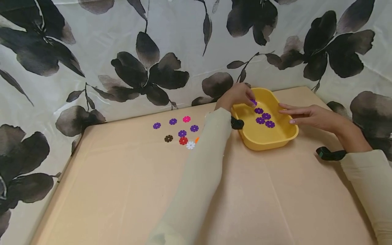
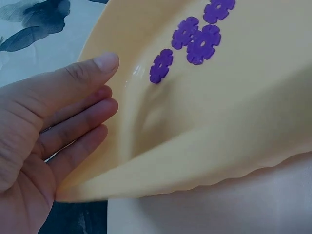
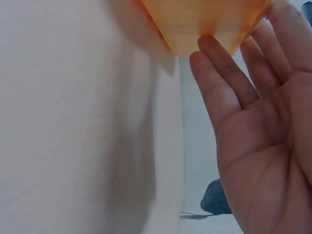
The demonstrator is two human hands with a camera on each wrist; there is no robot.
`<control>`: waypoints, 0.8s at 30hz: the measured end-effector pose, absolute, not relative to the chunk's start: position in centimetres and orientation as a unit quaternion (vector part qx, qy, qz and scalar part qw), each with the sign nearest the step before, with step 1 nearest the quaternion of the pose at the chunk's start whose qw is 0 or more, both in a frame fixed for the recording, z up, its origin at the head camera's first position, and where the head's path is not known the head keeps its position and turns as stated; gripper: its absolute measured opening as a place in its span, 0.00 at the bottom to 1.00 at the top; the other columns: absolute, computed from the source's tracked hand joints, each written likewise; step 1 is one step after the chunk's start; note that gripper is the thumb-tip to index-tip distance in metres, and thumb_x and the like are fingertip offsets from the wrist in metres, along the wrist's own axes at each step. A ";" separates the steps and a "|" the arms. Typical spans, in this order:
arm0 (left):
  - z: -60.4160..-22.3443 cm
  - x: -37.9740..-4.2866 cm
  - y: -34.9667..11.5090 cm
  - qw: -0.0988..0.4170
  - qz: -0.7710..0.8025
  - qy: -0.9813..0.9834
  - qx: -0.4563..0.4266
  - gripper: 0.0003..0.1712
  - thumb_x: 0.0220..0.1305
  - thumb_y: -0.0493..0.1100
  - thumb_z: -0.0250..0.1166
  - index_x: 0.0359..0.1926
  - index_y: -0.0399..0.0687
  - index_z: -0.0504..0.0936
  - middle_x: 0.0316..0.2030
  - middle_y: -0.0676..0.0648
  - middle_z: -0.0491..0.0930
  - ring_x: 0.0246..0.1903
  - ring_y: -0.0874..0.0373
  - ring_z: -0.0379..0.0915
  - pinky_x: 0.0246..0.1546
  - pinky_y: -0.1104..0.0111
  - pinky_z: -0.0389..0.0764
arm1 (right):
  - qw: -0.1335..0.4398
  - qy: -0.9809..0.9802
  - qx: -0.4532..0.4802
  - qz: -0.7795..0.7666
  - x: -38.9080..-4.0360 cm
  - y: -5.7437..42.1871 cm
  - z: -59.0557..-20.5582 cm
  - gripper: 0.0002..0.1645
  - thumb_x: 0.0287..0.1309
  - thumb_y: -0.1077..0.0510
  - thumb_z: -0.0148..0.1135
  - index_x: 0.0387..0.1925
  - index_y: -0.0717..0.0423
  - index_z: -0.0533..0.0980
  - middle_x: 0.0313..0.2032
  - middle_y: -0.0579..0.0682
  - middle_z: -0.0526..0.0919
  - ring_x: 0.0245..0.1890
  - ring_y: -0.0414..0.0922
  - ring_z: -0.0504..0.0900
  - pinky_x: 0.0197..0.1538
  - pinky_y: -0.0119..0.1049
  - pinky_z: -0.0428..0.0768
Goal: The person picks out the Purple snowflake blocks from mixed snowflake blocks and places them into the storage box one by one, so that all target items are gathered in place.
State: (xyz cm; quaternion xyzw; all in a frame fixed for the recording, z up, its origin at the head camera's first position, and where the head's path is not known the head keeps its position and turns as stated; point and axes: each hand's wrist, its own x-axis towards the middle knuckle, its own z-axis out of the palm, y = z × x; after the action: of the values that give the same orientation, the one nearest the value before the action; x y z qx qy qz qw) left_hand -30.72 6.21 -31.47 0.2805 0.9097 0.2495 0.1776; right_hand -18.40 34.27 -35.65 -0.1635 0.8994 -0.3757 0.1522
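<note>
A yellow tray (image 1: 257,144) stands on the covered table at the right in the head view. Several purple flower-shaped discs (image 1: 266,116) lie inside it. My left hand (image 1: 237,97) is over the tray's far left side, its fingertips close to one purple disc (image 1: 253,102). In the left wrist view, the thumb and fingers of the left hand (image 2: 63,117) are apart with nothing seen between them, and a purple disc (image 2: 161,66) is just beyond them. At the tray's right rim, my right hand (image 1: 315,115) rests with straight fingers (image 3: 214,83) against it.
Left of the tray, loose discs lie on the table: purple (image 1: 173,121), pink (image 1: 186,119), brown (image 1: 168,138), red (image 1: 183,140) and white (image 1: 191,145). An orange disc (image 1: 197,140) is partly behind the left sleeve (image 1: 202,170). A flower-patterned cloth (image 1: 171,20) hangs behind the table.
</note>
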 end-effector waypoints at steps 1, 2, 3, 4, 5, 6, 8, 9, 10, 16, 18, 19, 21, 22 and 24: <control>-31.5 -30.7 6.3 0.174 0.245 0.911 0.282 0.19 0.58 0.48 0.76 0.51 0.53 0.90 0.47 0.54 0.84 0.47 0.62 0.77 0.52 0.79 0.77 | 0.151 0.900 -0.164 -0.374 -18.4 34.3 -35.6 0.29 0.70 0.55 0.63 0.70 0.48 0.72 0.77 0.37 0.59 0.70 0.22 0.55 0.56 0.13 0.65; -31.5 -30.7 6.3 0.171 0.243 0.913 0.280 0.19 0.58 0.48 0.76 0.51 0.53 0.90 0.47 0.54 0.84 0.47 0.62 0.77 0.51 0.80 0.77 | 0.149 0.901 -0.164 -0.374 -18.4 34.3 -35.6 0.29 0.70 0.55 0.63 0.70 0.48 0.72 0.77 0.36 0.59 0.70 0.21 0.55 0.56 0.13 0.65; -31.6 -30.7 6.4 0.168 0.241 0.914 0.279 0.19 0.59 0.48 0.75 0.51 0.53 0.90 0.47 0.54 0.84 0.47 0.62 0.76 0.51 0.80 0.77 | 0.148 0.901 -0.165 -0.374 -18.4 34.3 -35.6 0.29 0.70 0.55 0.63 0.70 0.48 0.72 0.77 0.36 0.59 0.70 0.21 0.55 0.56 0.12 0.65; -31.6 -30.6 6.5 0.166 0.241 0.915 0.277 0.19 0.59 0.48 0.75 0.51 0.52 0.90 0.47 0.53 0.84 0.47 0.62 0.76 0.51 0.80 0.77 | 0.148 0.900 -0.166 -0.375 -18.4 34.2 -35.6 0.29 0.70 0.55 0.63 0.71 0.48 0.72 0.77 0.36 0.59 0.70 0.21 0.55 0.56 0.12 0.65; -31.6 -30.6 6.5 0.165 0.241 0.917 0.273 0.19 0.59 0.48 0.75 0.51 0.52 0.90 0.47 0.53 0.84 0.47 0.62 0.76 0.51 0.80 0.78 | 0.148 0.899 -0.167 -0.377 -18.4 34.2 -35.6 0.29 0.70 0.55 0.63 0.71 0.49 0.72 0.77 0.36 0.59 0.70 0.21 0.55 0.56 0.12 0.65; -31.7 -30.6 6.6 0.163 0.243 0.917 0.270 0.19 0.59 0.48 0.75 0.51 0.52 0.90 0.47 0.53 0.84 0.47 0.61 0.76 0.51 0.80 0.78 | 0.149 0.898 -0.168 -0.378 -18.4 34.2 -35.7 0.29 0.71 0.55 0.62 0.71 0.49 0.72 0.77 0.36 0.59 0.70 0.21 0.55 0.56 0.12 0.65; -31.8 -30.5 6.6 0.160 0.247 0.918 0.264 0.19 0.59 0.47 0.75 0.51 0.52 0.90 0.47 0.53 0.83 0.47 0.61 0.77 0.51 0.80 0.78 | 0.150 0.897 -0.166 -0.380 -18.4 34.2 -35.7 0.29 0.71 0.55 0.62 0.71 0.49 0.72 0.77 0.37 0.59 0.71 0.22 0.55 0.56 0.12 0.64; -31.8 -30.4 6.6 0.158 0.247 0.919 0.263 0.19 0.59 0.47 0.75 0.52 0.51 0.89 0.47 0.53 0.83 0.47 0.61 0.76 0.51 0.80 0.78 | 0.150 0.898 -0.164 -0.380 -18.4 34.2 -35.7 0.29 0.71 0.55 0.62 0.71 0.49 0.72 0.77 0.37 0.59 0.71 0.23 0.55 0.56 0.12 0.64; -31.8 -30.4 6.7 0.155 0.243 0.920 0.264 0.19 0.59 0.47 0.75 0.52 0.51 0.89 0.47 0.53 0.83 0.47 0.61 0.76 0.51 0.79 0.78 | 0.152 0.898 -0.161 -0.379 -18.4 34.2 -35.7 0.29 0.71 0.54 0.62 0.71 0.48 0.72 0.77 0.37 0.59 0.72 0.24 0.54 0.57 0.12 0.65; -31.5 -30.4 6.5 0.158 0.231 0.924 0.259 0.24 0.60 0.46 0.75 0.58 0.51 0.86 0.52 0.52 0.82 0.50 0.60 0.75 0.56 0.77 0.77 | 0.160 0.900 -0.148 -0.378 -18.5 34.2 -35.6 0.30 0.71 0.53 0.62 0.71 0.47 0.71 0.78 0.38 0.57 0.76 0.33 0.52 0.69 0.27 0.66; -31.5 -30.6 6.3 0.159 0.233 0.921 0.268 0.25 0.61 0.46 0.74 0.60 0.50 0.85 0.54 0.51 0.82 0.51 0.59 0.75 0.57 0.77 0.77 | 0.160 0.899 -0.148 -0.381 -18.5 34.1 -35.6 0.30 0.71 0.53 0.63 0.71 0.47 0.71 0.78 0.38 0.57 0.76 0.33 0.52 0.71 0.34 0.65; -31.5 -30.8 6.1 0.156 0.231 0.919 0.279 0.25 0.62 0.46 0.74 0.60 0.50 0.84 0.55 0.51 0.82 0.52 0.59 0.76 0.57 0.76 0.77 | 0.160 0.898 -0.149 -0.381 -18.5 34.1 -35.6 0.29 0.71 0.54 0.63 0.71 0.48 0.71 0.78 0.39 0.58 0.76 0.33 0.53 0.70 0.29 0.66; -31.4 -31.0 5.6 0.148 0.227 0.914 0.302 0.24 0.64 0.46 0.72 0.61 0.48 0.83 0.56 0.50 0.82 0.54 0.59 0.76 0.57 0.76 0.77 | 0.160 0.899 -0.148 -0.381 -18.5 34.1 -35.6 0.29 0.71 0.54 0.62 0.71 0.48 0.71 0.78 0.39 0.58 0.77 0.35 0.52 0.68 0.26 0.66; -31.4 -31.1 5.3 0.142 0.223 0.912 0.314 0.24 0.66 0.45 0.72 0.61 0.48 0.83 0.57 0.50 0.82 0.54 0.59 0.76 0.57 0.76 0.77 | 0.161 0.898 -0.149 -0.382 -18.4 34.1 -35.6 0.29 0.71 0.55 0.62 0.71 0.48 0.71 0.78 0.39 0.57 0.78 0.38 0.52 0.69 0.29 0.65; -31.2 -31.3 4.5 0.127 0.214 0.908 0.338 0.22 0.68 0.45 0.69 0.61 0.47 0.84 0.56 0.49 0.83 0.55 0.59 0.77 0.56 0.77 0.77 | 0.163 0.895 -0.150 -0.388 -18.3 34.1 -35.6 0.30 0.70 0.56 0.63 0.71 0.50 0.71 0.78 0.41 0.57 0.80 0.45 0.50 0.72 0.39 0.65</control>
State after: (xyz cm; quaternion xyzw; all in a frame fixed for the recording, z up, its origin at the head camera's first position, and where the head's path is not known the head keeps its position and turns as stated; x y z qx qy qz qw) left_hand -31.25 4.53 -31.16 0.3380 0.9077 0.2135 0.1274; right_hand -18.33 34.11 -35.55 -0.1501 0.8948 -0.3877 0.1628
